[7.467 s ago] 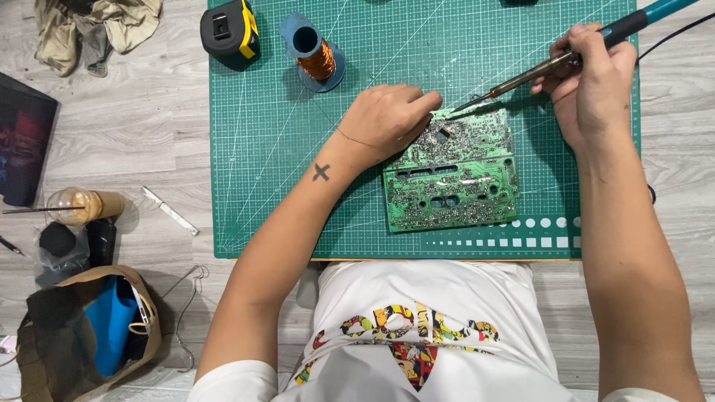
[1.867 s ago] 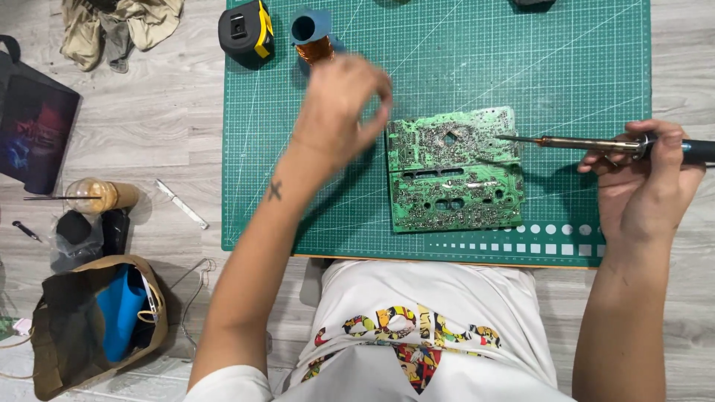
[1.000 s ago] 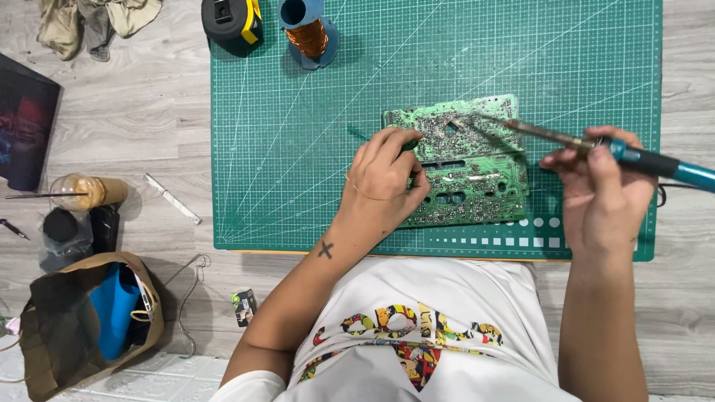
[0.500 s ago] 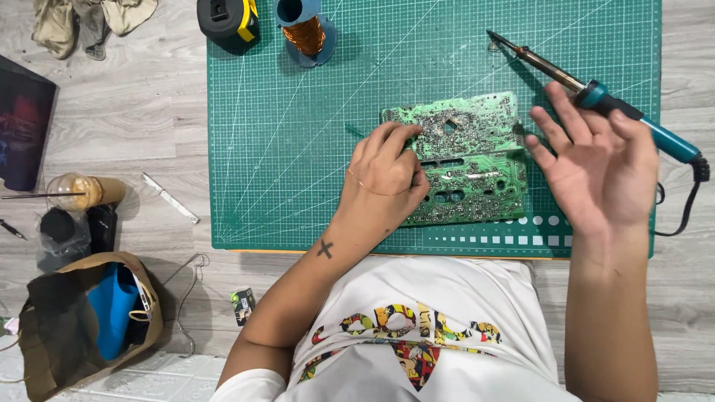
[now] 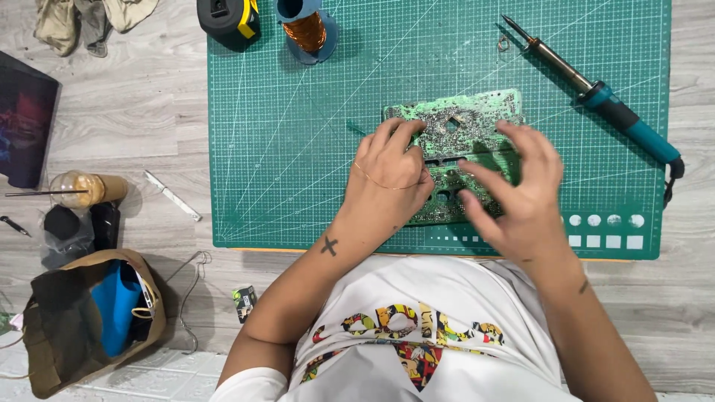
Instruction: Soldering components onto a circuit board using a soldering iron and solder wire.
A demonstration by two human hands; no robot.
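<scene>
From your head camera, looking straight down, your left hand (image 5: 387, 182) lies palm-down on the left part of the green circuit board (image 5: 465, 123), fingers curled over its near-left edge and pressing it to the mat; it rests on the board rather than closing round it. Your right hand (image 5: 518, 197) sits just right of centre in the frame, fingers spread and loose over the board's right half, touching or hovering close above it; whether it grasps anything you cannot tell, since the motion blurs the fingertips. The board itself lies flat in the middle of the green cutting mat (image 5: 283, 149), its upper edge clear of both hands, its lower part hidden beneath them. The soldering iron (image 5: 596, 93) lies released on the mat at the upper right, well apart from your right hand, tip toward the top of the frame, its blue handle slanting down to the mat's right edge. A spool of copper wire (image 5: 305, 30) stands at the top edge of the mat, with a black and yellow tape measure (image 5: 227, 18) just left of it. Off the mat, on the grey floor at the left of the frame, stand a plastic cup (image 5: 89, 190) with a straw and, lower left, a brown paper bag (image 5: 82, 320) with something blue inside.
</scene>
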